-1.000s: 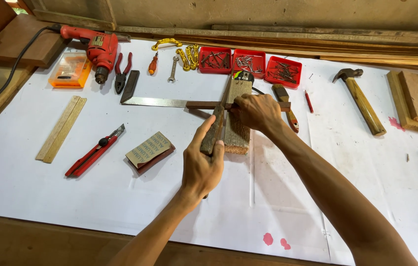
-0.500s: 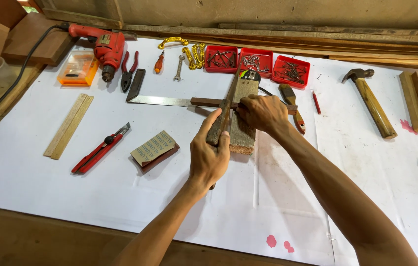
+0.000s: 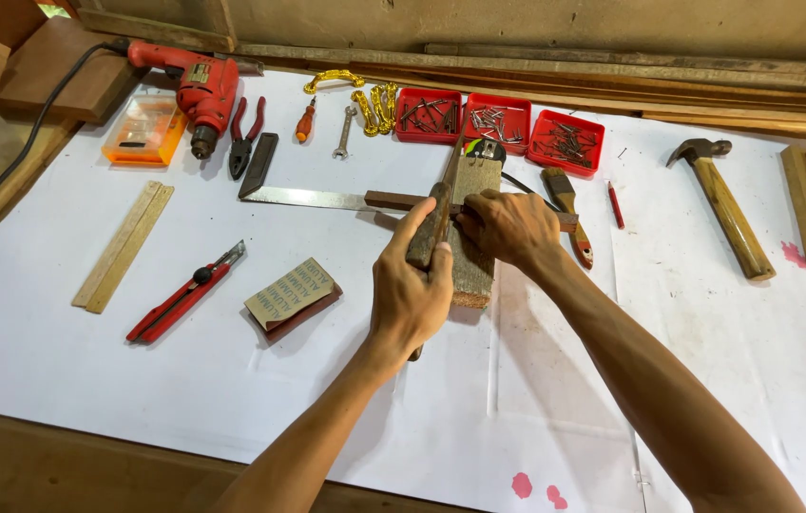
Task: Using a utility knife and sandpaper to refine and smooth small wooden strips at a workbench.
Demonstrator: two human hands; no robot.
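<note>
A: What is the left hand (image 3: 410, 290) doing?

B: It is wrapped tight around a dark tool handle (image 3: 428, 231). The tool leans over a wood block (image 3: 472, 249) that lies in the middle of the worktop (image 3: 137, 380).

A: And the right hand (image 3: 509, 226)?

B: Its grip is pressed down on the top of the block, fingers curled over the far side. I cannot tell if it also pinches the tool.

A: What could go wrong?

B: The right fingers sit very near the tool. If the tool slips off the wood, I think it could hit them. The block could also slide on the smooth white sheet, because only a hand holds it.

A: Anything else close by?

B: A metal square (image 3: 317, 198) lies just behind the block, and a small brush (image 3: 566, 209) is beside the right hand. A slide could bump them.
</note>
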